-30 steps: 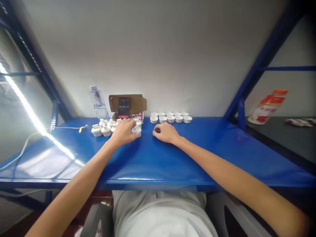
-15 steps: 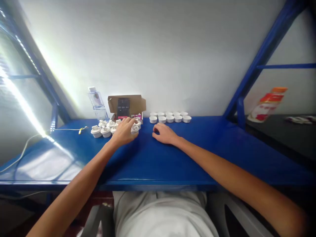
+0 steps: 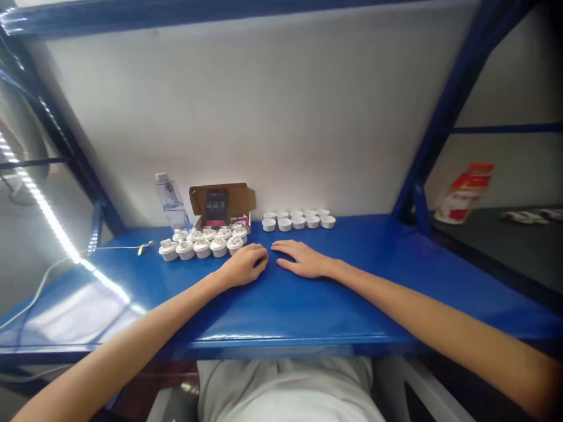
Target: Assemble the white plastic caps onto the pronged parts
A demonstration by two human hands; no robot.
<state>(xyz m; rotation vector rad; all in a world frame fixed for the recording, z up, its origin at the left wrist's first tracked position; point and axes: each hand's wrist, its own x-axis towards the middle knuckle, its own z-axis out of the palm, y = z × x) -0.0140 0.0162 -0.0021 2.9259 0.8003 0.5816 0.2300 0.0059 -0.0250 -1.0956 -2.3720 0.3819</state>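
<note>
My left hand (image 3: pixel 246 265) rests on the blue tabletop (image 3: pixel 308 305) with its fingers curled in; it holds nothing that I can see. Just behind and to its left stands a cluster of several small white plug-like parts (image 3: pixel 202 243) in rows. My right hand (image 3: pixel 301 259) lies flat on the table beside the left one, fingers stretched out and empty. Further back, near the wall, sit two short rows of small white caps (image 3: pixel 298 221).
An open cardboard box (image 3: pixel 222 202) and a clear water bottle (image 3: pixel 169 199) stand against the white wall behind the white parts. A thin cable (image 3: pixel 57 266) runs along the table's left side. Blue shelf posts rise at both sides; a red-and-white pouch (image 3: pixel 464 193) lies on the neighbouring dark shelf.
My left hand has let go of the white parts and drawn back toward me onto the bare table. My right hand has flattened out. The view has tipped slightly upward.
</note>
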